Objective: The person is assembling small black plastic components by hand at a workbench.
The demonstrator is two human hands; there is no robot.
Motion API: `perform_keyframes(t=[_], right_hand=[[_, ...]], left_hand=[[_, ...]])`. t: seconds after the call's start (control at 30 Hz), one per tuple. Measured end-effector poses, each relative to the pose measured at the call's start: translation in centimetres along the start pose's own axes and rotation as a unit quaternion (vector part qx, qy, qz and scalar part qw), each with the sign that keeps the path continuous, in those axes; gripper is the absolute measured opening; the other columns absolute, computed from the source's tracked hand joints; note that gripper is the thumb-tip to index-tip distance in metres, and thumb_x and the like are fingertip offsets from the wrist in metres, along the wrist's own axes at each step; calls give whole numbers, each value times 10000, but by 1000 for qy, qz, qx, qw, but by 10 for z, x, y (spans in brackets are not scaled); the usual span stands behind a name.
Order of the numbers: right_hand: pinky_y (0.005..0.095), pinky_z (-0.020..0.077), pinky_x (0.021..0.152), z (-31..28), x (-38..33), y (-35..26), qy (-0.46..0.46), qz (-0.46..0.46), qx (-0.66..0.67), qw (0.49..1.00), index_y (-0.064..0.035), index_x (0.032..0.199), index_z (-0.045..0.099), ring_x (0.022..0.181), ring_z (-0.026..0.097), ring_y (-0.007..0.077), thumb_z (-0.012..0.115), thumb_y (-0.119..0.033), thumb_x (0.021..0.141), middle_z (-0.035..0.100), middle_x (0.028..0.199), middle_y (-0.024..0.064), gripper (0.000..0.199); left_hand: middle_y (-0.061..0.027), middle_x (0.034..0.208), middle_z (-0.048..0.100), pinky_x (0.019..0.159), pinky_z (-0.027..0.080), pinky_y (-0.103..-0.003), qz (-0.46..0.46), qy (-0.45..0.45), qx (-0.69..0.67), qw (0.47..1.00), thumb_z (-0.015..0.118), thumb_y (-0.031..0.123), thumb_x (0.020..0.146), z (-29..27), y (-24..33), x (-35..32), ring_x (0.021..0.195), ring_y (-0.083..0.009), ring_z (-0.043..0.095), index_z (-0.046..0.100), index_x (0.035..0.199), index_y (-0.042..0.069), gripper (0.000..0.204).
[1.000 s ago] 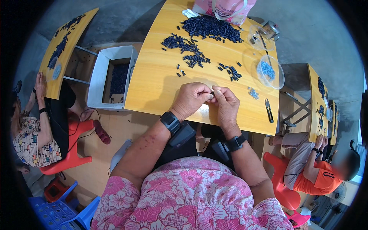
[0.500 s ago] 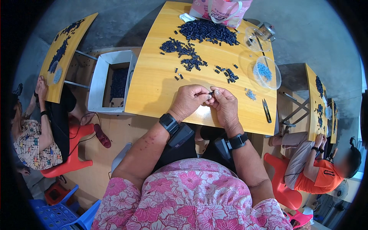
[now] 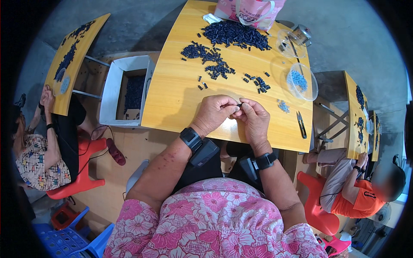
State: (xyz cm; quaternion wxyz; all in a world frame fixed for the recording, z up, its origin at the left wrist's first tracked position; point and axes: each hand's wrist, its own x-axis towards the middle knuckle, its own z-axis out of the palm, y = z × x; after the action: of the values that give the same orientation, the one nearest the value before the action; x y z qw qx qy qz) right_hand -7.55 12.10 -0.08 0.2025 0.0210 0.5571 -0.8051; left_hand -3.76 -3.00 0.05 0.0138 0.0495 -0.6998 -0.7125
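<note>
Above the near edge of the yellow table (image 3: 172, 112), my left hand (image 3: 216, 112) and my right hand (image 3: 255, 118) meet fingertip to fingertip. Both pinch one small black cylindrical piece (image 3: 239, 105), mostly covered by the fingers. Beyond them lies a small group of similar black pieces (image 3: 259, 84). Farther back are a looser spread (image 3: 206, 56) and a large heap (image 3: 234, 34) of them. To the right of my hands sit a little pile of tiny pale-blue parts (image 3: 283, 106) and black thread snips (image 3: 301, 124).
A clear bowl (image 3: 312, 95) of blue parts, another clear container (image 3: 284, 50), a metal cup (image 3: 302, 34) and a pink bag (image 3: 251, 15) stand at the back. A white box (image 3: 111, 92) of black pieces is left of the table. People work at tables on both sides.
My hands stay together at nearly the same spot, with the right fingers slightly shifted around the small black piece. The view has moved a little.
</note>
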Motion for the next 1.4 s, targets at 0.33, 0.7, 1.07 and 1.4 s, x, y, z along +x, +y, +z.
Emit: perform_keyframes(t=[0.33, 0.7, 1.07, 1.4], right_hand=[[317, 544, 674, 4, 0, 2, 16, -3, 31, 999, 76, 1055, 632, 681, 618, 177, 564, 3, 944, 637, 773, 101, 149], [265, 521, 634, 9, -3, 15, 62, -90, -99, 989, 66, 1025, 658, 631, 612, 128, 571, -22, 948, 652, 725, 73, 146], [238, 513, 638, 16, -5, 20, 83, -168, -124, 974, 44, 1040, 678, 669, 620, 112, 583, -3, 938, 671, 769, 73, 147], [277, 543, 649, 4, -7, 7, 17, -96, -41, 994, 61, 1034, 672, 668, 628, 140, 587, -33, 944, 675, 795, 93, 155]], left_hand=[[-59, 848, 716, 715, 541, -240, 1, -19, -19, 1000, 648, 12, 879, -6, -1, 1, 784, -96, 660, 693, 955, -31, 97], [-72, 795, 721, 657, 553, -242, 12, 20, 12, 1000, 640, 32, 886, -2, 0, -1, 710, -100, 674, 696, 928, -31, 94], [-72, 800, 719, 665, 558, -239, 8, 31, -56, 998, 627, 29, 890, 2, -8, 0, 734, -106, 684, 697, 930, -25, 97], [-50, 879, 701, 732, 543, -255, 9, 8, 81, 997, 664, 42, 863, -1, -1, -4, 801, -107, 665, 676, 958, -16, 112]])
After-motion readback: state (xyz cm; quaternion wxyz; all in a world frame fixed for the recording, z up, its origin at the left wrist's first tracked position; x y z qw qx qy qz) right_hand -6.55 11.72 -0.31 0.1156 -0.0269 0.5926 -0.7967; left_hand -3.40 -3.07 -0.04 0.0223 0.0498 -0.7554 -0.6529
